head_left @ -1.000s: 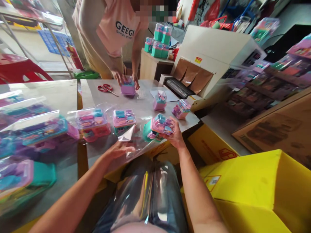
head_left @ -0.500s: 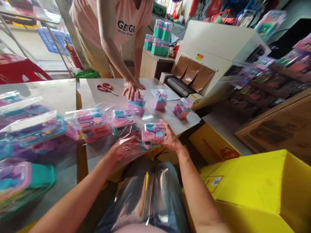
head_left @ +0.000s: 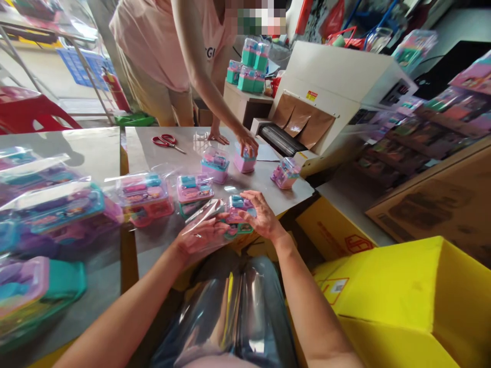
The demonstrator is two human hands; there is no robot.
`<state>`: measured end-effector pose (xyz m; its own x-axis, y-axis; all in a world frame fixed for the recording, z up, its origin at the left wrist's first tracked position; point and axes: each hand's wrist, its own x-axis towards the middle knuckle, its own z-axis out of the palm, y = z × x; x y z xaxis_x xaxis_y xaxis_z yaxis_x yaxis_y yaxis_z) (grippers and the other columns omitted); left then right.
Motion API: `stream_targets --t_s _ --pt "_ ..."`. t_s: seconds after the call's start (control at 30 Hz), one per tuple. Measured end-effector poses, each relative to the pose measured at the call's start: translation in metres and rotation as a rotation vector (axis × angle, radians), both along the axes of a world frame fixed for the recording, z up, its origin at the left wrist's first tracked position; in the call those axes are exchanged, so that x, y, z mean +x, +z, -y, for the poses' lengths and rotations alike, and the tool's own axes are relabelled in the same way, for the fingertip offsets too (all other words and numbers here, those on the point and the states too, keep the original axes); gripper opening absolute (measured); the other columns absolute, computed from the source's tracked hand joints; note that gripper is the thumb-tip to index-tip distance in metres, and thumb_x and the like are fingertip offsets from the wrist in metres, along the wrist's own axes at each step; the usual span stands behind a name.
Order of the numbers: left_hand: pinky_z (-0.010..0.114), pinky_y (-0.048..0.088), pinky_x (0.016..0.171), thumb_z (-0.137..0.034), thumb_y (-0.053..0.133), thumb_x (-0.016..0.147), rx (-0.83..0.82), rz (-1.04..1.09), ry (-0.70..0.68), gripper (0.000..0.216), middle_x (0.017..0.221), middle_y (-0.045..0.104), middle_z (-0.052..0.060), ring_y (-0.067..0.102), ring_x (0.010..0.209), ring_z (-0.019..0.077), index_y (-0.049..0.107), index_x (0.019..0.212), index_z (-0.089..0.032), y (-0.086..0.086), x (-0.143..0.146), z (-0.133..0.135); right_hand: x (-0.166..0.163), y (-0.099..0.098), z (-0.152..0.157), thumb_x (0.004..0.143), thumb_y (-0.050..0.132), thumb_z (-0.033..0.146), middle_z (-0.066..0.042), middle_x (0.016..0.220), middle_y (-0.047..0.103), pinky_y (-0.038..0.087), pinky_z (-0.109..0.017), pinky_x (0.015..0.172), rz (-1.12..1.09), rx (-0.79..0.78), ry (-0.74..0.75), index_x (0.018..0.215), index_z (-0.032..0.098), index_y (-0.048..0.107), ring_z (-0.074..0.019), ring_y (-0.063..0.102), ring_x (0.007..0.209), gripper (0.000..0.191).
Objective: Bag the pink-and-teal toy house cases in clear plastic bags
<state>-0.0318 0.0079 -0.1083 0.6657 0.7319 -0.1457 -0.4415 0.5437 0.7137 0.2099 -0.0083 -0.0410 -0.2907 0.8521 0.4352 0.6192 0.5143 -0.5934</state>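
Note:
A small toy box with pink, blue and purple pieces under its lid and a teal base stands at the table's near edge. My right hand curls its fingers and thumb around its right side. On the left, my left hand holds clear plastic film, which drapes over its long, slanted fingers beside the box. Just beyond sits another boxed set with a pink lid, and further left a pink wrapped one.
Across the table a co-worker's hand grips a lilac box. Red-handled scissors lie at the back. A white machine with a roller conveyor stands right. Yellow cartons crowd my right side; wrapped boxes fill the left.
My right hand has shifted its fingers over the toy box's top right. The film by my left hand has lifted. The co-worker's hand has moved from one box to the box on its right.

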Motion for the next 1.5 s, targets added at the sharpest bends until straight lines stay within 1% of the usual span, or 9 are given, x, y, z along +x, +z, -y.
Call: stream_targets --t_s 0.33,0.53,0.7,0.87,1.0,1.1,1.27,1.37,1.5 --pt "0.034 0.047 0.1 -0.013 0.067 0.079 0.017 0.199 0.03 0.043 0.119 0.069 0.005 0.069 0.099 0.0185 0.064 0.122 -0.02 -0.006 0.005 -0.007 0.001 0.006 0.002 0.093 0.058 0.042 -0.011 0.137 0.048 0.039 -0.046 0.111 0.142 0.018 -0.005 0.138 0.027 0.049 -0.0266 0.047 0.127 0.048" --pt "0.037 0.045 0.102 -0.01 0.07 0.075 0.185 0.204 0.062 0.035 0.116 0.071 0.012 0.066 0.107 0.0252 0.072 0.11 -0.011 -0.012 0.002 -0.01 -0.011 0.014 0.007 0.094 0.056 0.038 -0.01 0.141 0.048 0.039 -0.05 0.109 0.353 0.118 -0.027 0.144 0.026 0.045 -0.0307 0.04 0.13 0.053" --pt "0.042 0.04 0.106 -0.012 0.077 0.062 0.326 0.167 0.034 0.056 0.111 0.072 0.012 0.065 0.11 0.0283 0.071 0.117 -0.015 -0.016 0.003 -0.017 -0.011 0.01 0.005 0.096 0.053 0.034 -0.01 0.139 0.045 0.038 -0.05 0.11 0.377 0.173 0.001 0.145 0.031 0.046 -0.0297 0.039 0.128 0.05" --pt "0.047 0.042 0.106 -0.018 0.082 0.06 0.362 0.168 0.07 0.049 0.113 0.073 0.011 0.067 0.105 0.0307 0.075 0.109 -0.019 -0.004 0.01 -0.021 -0.007 0.004 0.001 0.096 0.053 0.035 -0.008 0.14 0.044 0.04 -0.052 0.108 0.372 0.189 0.04 0.143 0.039 0.048 -0.0304 0.038 0.129 0.047" --pt "0.044 0.051 0.097 -0.027 0.079 0.071 0.19 -0.031 0.158 0.032 0.103 0.075 0.011 0.071 0.093 0.028 0.076 0.099 -0.014 0.013 -0.002 -0.013 -0.006 0.0 0.001 0.097 0.053 0.038 -0.009 0.139 0.045 0.04 -0.051 0.109 0.329 0.198 0.022 0.141 0.035 0.051 -0.0293 0.039 0.128 0.044" --pt "0.035 0.056 0.084 -0.028 0.078 0.074 0.107 -0.218 0.275 0.044 0.107 0.075 0.009 0.072 0.093 0.026 0.07 0.116 -0.017 0.016 -0.026 0.003 -0.005 -0.003 0.001 0.097 0.053 0.039 -0.01 0.137 0.046 0.041 -0.048 0.109 0.3 0.213 0.014 0.138 0.031 0.054 -0.0283 0.04 0.127 0.042" --pt "0.02 0.056 0.065 -0.033 0.083 0.065 0.019 -0.503 0.8 0.042 0.08 0.073 0.003 0.069 0.07 0.0145 0.069 0.1 -0.015 0.0 -0.055 0.038 0.004 -0.008 0.002 0.097 0.053 0.039 -0.009 0.135 0.047 0.041 -0.05 0.109 0.242 0.232 -0.01 0.137 0.034 0.053 -0.0277 0.042 0.127 0.041" --pt "0.021 0.054 0.058 -0.036 0.079 0.067 0.003 -0.581 0.873 0.038 0.08 0.071 0.002 0.068 0.067 0.0149 0.068 0.096 -0.016 -0.007 -0.051 0.046 0.018 -0.013 0.005 0.097 0.052 0.038 -0.009 0.135 0.047 0.042 -0.049 0.109 0.162 0.246 -0.076 0.138 0.034 0.052 -0.0269 0.046 0.125 0.041" --pt "0.027 0.058 0.071 -0.037 0.072 0.076 -0.023 -0.414 0.92 0.027 0.088 0.071 0.004 0.068 0.078 0.0161 0.068 0.093 -0.016 -0.004 -0.016 0.028 0.039 -0.032 0.011 0.098 0.048 0.042 -0.01 0.134 0.045 0.044 -0.049 0.108 -0.069 0.25 -0.203 0.139 0.033 0.049 -0.0263 0.048 0.126 0.042"
